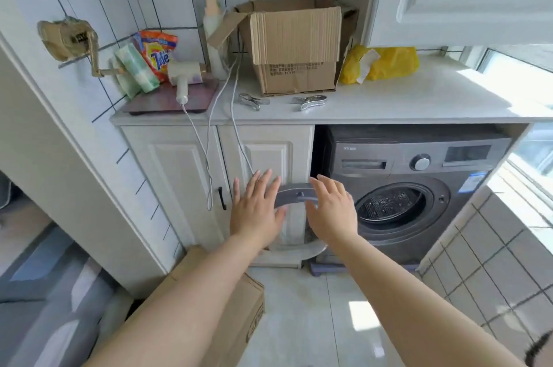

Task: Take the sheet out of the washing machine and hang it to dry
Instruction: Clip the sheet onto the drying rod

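Note:
A grey front-loading washing machine [419,169] stands under the white counter at the right. Its round door [294,194] is swung wide open to the left. The drum opening [389,203] shows bare perforated metal; I see no sheet in it. My left hand [257,209] and my right hand [329,211] are stretched out side by side in front of the open door, fingers spread, holding nothing. Two metal clothes clips [253,101] [309,102] lie on the counter.
The counter [404,97] carries an open cardboard box [294,46], a yellow bag [386,63], detergent packs [157,52] and a white hair dryer [184,76] with hanging cords. A cardboard box [227,304] sits on the floor at my left. A tiled low wall [490,253] stands right.

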